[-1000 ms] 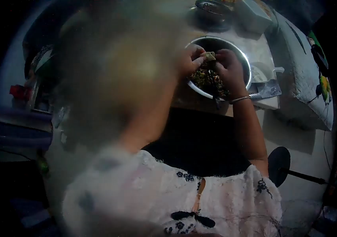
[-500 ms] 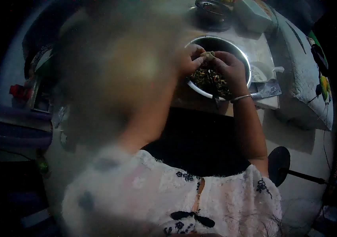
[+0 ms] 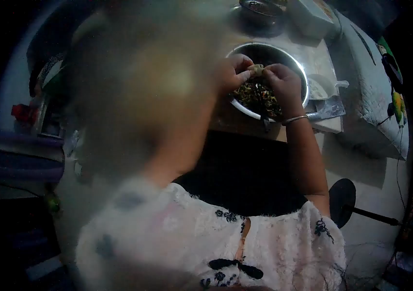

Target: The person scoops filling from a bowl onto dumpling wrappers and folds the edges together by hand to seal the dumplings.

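Note:
A small pale dumpling (image 3: 257, 70) is pinched between my two hands over a metal bowl (image 3: 299, 64). My left hand (image 3: 234, 73) grips its left side with thumb and fingers. On the other side, my right hand (image 3: 284, 83) presses the dough edge between its fingertips; a bangle circles that wrist. Chopped dark green filling (image 3: 253, 98) with lighter bits lies in the bowl below. A dark utensil handle (image 3: 264, 121) crosses the bowl's near rim.
Right of the bowl are a clear plastic bag (image 3: 330, 108) and a white dish (image 3: 320, 87). A dark pot (image 3: 260, 17) and a white box (image 3: 309, 19) stand behind. A large blur covers the left of the view.
The fingers of my right hand have shifted slightly along the dumpling's edge. Both hands stay over the bowl, still holding it.

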Demonstrator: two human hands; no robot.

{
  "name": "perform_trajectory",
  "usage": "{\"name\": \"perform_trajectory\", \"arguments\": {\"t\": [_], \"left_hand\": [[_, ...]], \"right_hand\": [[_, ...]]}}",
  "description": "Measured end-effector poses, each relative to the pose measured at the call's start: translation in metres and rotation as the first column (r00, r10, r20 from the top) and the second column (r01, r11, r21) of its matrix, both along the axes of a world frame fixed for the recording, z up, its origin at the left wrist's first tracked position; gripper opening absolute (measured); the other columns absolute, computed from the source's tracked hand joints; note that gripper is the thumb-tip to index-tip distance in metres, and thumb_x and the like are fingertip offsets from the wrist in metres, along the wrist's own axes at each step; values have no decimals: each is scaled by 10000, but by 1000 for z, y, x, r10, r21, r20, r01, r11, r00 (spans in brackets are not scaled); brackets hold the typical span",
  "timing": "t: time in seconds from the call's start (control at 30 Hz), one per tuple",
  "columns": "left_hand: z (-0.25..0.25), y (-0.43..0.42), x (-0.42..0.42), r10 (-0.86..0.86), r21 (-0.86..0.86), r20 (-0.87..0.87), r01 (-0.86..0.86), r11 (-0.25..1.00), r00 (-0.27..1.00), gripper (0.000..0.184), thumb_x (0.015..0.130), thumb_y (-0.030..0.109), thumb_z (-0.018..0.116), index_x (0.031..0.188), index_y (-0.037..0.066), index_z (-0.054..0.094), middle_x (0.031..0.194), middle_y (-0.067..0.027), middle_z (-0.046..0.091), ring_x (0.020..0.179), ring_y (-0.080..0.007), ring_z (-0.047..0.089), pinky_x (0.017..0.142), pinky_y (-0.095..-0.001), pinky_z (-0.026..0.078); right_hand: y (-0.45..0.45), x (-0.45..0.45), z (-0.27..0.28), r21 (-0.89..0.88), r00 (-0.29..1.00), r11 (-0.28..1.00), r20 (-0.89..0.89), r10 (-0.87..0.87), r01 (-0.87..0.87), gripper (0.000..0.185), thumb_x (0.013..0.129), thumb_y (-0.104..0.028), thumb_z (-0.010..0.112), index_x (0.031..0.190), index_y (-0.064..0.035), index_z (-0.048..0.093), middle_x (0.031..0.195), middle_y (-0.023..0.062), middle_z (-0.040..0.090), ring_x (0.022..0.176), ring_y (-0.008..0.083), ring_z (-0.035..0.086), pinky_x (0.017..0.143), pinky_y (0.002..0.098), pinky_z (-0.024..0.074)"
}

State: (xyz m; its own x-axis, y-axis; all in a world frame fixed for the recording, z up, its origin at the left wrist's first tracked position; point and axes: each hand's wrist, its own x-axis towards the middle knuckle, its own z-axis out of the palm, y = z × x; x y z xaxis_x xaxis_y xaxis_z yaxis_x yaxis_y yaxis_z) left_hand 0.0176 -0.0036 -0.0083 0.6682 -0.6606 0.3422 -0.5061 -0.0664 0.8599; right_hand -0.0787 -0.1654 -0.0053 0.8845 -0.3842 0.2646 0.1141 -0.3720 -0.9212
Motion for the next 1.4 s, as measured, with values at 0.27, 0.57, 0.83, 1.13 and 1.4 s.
{"name": "perform_trajectory", "arguments": {"t": [0.27,0.57,0.83,1.13,1.4], "left_hand": [[-9,-6,8,40,38,42,-42,998,998,237,807,221,687,949,40,628,845,-60,645,770,-122,606,705,-279,494],[-6,-8,-4,-34,-201,18,37,979,999,356,729,123,762,1021,30,580,917,-65,633,775,-123,600,728,-276,501],[-9,-4,-4,50,-150,113,-32,988,992,312,716,93,755,963,29,574,881,-64,622,788,-137,598,721,-283,496],[-7,-7,-10,112,-193,256,-63,979,960,240,717,69,712,935,51,616,866,-84,649,809,-189,630,735,-319,509],[-2,-9,-21,191,-249,24,-180,952,981,251,766,105,707,984,34,605,900,-80,639,818,-152,616,735,-278,496]], "right_hand": [[9,-1,8,311,981,932,111,160,-187,224,831,-131,648,1016,-9,617,945,68,653,847,143,614,742,265,496],[0,-3,13,472,981,865,1,194,-172,261,843,-189,647,1000,15,602,921,74,646,820,131,612,732,247,494],[-7,-3,8,592,974,783,17,225,-191,299,851,-220,637,1036,9,586,957,76,636,829,151,620,736,259,508],[-12,0,2,591,959,774,1,282,-228,295,855,-221,630,1040,3,576,933,75,631,826,154,620,738,255,506],[-13,1,1,586,966,782,5,257,-211,255,874,-196,603,1032,3,580,925,77,632,808,156,622,732,258,510]]}}
